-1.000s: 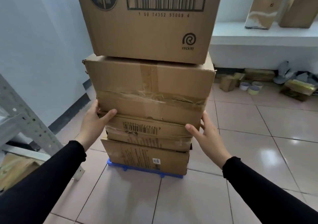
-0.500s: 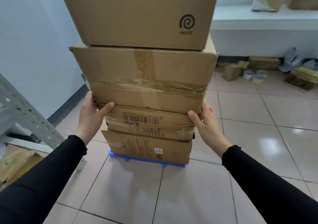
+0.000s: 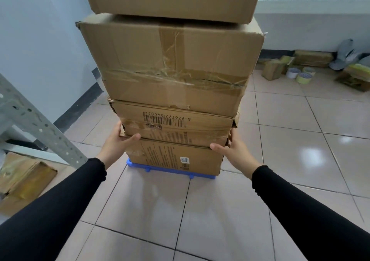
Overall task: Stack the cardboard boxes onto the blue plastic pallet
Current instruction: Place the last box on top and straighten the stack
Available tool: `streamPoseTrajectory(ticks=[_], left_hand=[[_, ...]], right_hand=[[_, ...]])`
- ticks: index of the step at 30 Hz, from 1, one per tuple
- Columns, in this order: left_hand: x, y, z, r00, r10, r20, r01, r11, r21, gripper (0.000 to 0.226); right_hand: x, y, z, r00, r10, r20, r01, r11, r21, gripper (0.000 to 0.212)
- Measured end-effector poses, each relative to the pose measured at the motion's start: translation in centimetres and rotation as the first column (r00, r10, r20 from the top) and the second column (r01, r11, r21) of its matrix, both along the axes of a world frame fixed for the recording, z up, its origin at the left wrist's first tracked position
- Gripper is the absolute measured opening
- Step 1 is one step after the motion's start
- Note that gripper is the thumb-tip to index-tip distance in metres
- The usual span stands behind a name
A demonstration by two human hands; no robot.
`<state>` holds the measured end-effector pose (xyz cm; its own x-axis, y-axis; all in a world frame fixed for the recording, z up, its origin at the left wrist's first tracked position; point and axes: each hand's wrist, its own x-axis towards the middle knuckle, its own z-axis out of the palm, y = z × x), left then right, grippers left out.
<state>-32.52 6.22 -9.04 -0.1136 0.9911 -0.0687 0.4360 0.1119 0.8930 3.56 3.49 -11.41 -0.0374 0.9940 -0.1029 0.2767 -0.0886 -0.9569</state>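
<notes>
The left hand (image 3: 117,142) cups the lower left corner of the barcoded box (image 3: 172,125), thumb pressed along its bottom edge; the right hand (image 3: 233,150) lies flat and open against the opposite corner. To square this layer well, both palms should press evenly inward, since two heavier boxes (image 3: 170,64) sit above. The whole stack stands at frame centre on the blue pallet (image 3: 138,165). Every box is taped shut, contents hidden.
</notes>
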Motion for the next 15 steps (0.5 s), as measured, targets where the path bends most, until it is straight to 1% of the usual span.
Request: streamPoseTrajectory(ticks=[2, 3, 4, 6, 10, 15], left_hand=[[-0.4, 0.5, -0.8, 1.0, 0.013, -0.024, -0.013, 1.0, 0.019, 0.054], [-0.7, 0.7, -1.0, 0.999, 0.027, -0.021, -0.027, 0.999, 0.018, 0.052], [-0.9, 0.9, -1.3, 0.999, 0.039, -0.014, -0.039, 0.999, 0.018, 0.05], [-1.1, 1.0, -1.8, 0.999, 0.05, -0.011, -0.05, 0.998, 0.029, 0.046], [-0.6, 1.1, -2.5, 0.997, 0.08, -0.012, -0.078, 0.994, 0.072, 0.038], [-0.1, 1.4, -2.8, 0.992, 0.119, -0.027, -0.116, 0.989, 0.091, 0.041]], right_hand=[[-0.5, 0.0, -0.5, 0.999, -0.002, -0.046, 0.002, 1.0, 0.009, 0.08], [-0.7, 0.0, -0.7, 0.998, -0.01, -0.064, 0.011, 1.0, 0.018, 0.069], [-0.9, 0.0, -0.9, 0.997, -0.022, -0.076, 0.024, 0.999, 0.023, 0.063], [-1.3, 0.1, -1.3, 0.996, -0.046, -0.076, 0.049, 0.998, 0.034, 0.058], [-2.0, 0.1, -1.6, 0.995, -0.082, -0.052, 0.085, 0.995, 0.059, 0.056], [-2.5, 0.1, -1.8, 0.993, -0.119, -0.025, 0.121, 0.99, 0.078, 0.056]])
